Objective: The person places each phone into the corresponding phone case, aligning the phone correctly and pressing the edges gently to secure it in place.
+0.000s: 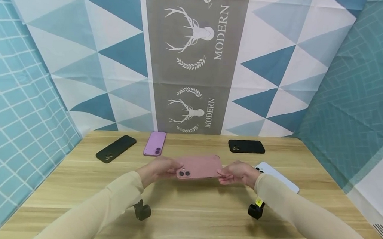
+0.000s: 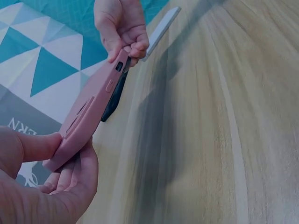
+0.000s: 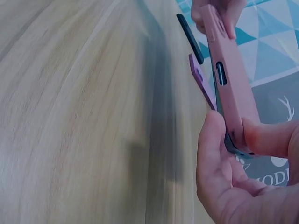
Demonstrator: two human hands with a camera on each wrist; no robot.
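Both hands hold a phone in a pink case above the table, its back with two camera lenses turned up. My left hand pinches the lens end, thumb on top and fingers beneath, as the left wrist view shows. At the other end my right hand grips a corner between thumb and fingers. Along the case's underside in the right wrist view runs the phone's dark edge, showing beyond the pink rim near the right thumb. A white phone lies just behind the right wrist.
On the wooden table, a dark green phone and a purple phone lie at the back left. A black phone lies at the back right. Patterned cloth hangs behind the table, with more cloth at both sides.
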